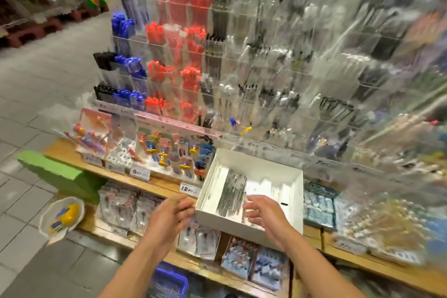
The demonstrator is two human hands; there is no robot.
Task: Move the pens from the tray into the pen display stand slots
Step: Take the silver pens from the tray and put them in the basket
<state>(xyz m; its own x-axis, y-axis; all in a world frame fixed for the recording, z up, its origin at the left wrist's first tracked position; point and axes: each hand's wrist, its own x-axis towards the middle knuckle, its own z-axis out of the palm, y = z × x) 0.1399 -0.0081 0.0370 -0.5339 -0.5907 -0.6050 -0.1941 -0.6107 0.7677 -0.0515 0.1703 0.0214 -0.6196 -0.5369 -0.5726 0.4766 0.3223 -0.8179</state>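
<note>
The clear display stand (242,68) rises behind a white tray (254,162) on the shelf (154,182). The pens (232,195) lie inside the tray — a grey bundle. Left hand (169,215) beside its corner, right hand (263,213) over its front — both with loose fingers, holding nothing.

Wooden shelf (167,182) carries white tray (251,224) and packaged stationery (125,210)

You can read "12.00" on the white price tag (190,191) at the wooden shelf (154,182) edge, approx. Another tag (139,173) to its left looks like "6.00"; other labels too blurred to read.
</note>
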